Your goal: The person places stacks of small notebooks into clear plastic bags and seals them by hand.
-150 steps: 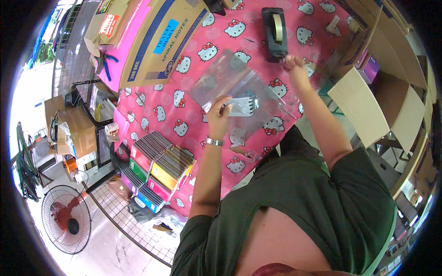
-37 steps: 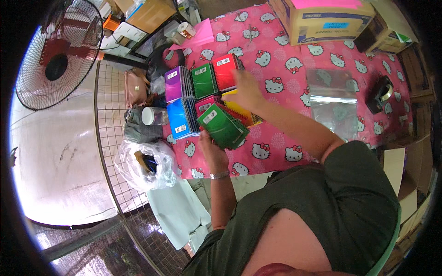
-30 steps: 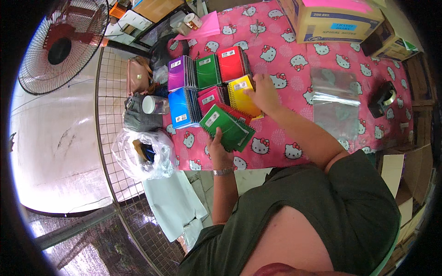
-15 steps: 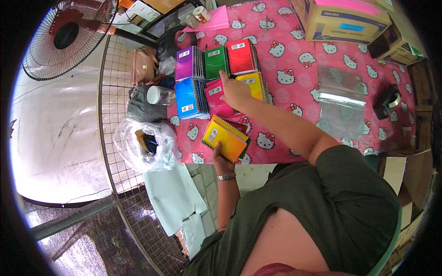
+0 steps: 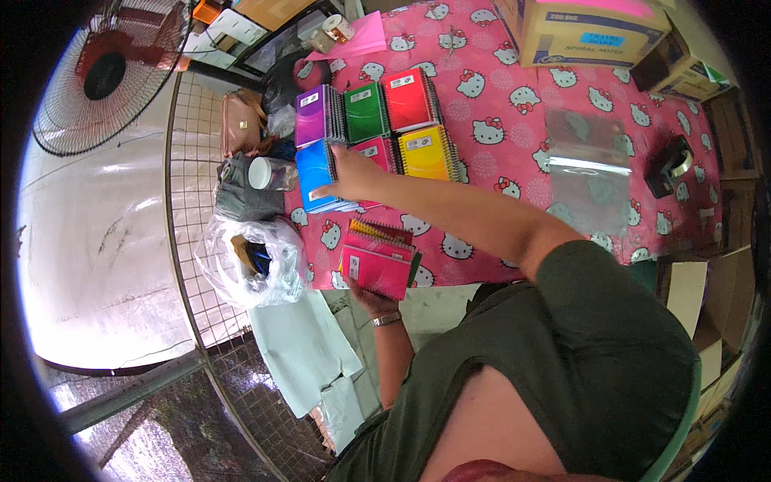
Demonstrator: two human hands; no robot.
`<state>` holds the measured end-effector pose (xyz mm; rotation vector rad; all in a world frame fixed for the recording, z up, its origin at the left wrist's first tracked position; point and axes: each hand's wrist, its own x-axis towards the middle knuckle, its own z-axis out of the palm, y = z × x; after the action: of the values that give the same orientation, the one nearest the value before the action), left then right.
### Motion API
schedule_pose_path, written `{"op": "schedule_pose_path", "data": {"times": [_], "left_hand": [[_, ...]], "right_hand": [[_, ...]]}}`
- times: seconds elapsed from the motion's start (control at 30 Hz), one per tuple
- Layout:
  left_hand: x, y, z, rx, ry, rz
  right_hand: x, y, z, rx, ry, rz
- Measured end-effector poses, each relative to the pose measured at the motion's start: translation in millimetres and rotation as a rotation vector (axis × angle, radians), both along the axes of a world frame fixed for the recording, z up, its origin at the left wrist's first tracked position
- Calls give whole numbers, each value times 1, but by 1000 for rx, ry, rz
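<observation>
My left hand [image 5: 371, 299] holds a small fanned bunch of spiral notebooks just off the table's near edge. A pink notebook [image 5: 376, 271] lies on top, with yellow, red and green ones showing beneath. My right hand [image 5: 353, 175] reaches across to the blue notebook stack [image 5: 316, 170], its thumb and fingers gripping the top one at the right side. Beside it, partly covered by that hand, is the pink stack [image 5: 375, 150]. The yellow stack [image 5: 427, 153] stands to its right. Behind are the purple [image 5: 312, 116], green [image 5: 366, 111] and red stacks [image 5: 412, 98].
A clear plastic bag with a dark opening [image 5: 253, 261] sits left, near a white-lidded jar [image 5: 261, 173]. Clear plastic sleeves [image 5: 590, 173] and a tape dispenser [image 5: 671, 167] lie right. Cardboard boxes [image 5: 594, 36] stand at the back right; a fan [image 5: 104, 76] is far left.
My right hand has moved left from the pink stack to the blue one. A pink notebook now tops the bunch in my left hand, where a yellow one was uppermost.
</observation>
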<state>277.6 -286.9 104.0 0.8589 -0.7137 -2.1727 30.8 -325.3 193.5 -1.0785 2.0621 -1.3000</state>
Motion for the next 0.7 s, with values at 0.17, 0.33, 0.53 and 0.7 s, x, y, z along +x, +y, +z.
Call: {"op": "schedule_pose_path", "data": {"times": [0.17, 0.33, 0.53, 0.7], "left_hand": [[0, 18, 18, 87, -118, -88], [-19, 63, 21, 130, -22, -153], [-101, 149, 22, 143, -269, -613], [-212, 219, -15, -486, -213, -917]], "right_hand": [[-6, -16, -8, 119, -177, -105], [7, 129, -8, -41, -188, 146], [-10, 329, -44, 325, -239, 17], [-66, 445, -46, 56, -488, -113]]}}
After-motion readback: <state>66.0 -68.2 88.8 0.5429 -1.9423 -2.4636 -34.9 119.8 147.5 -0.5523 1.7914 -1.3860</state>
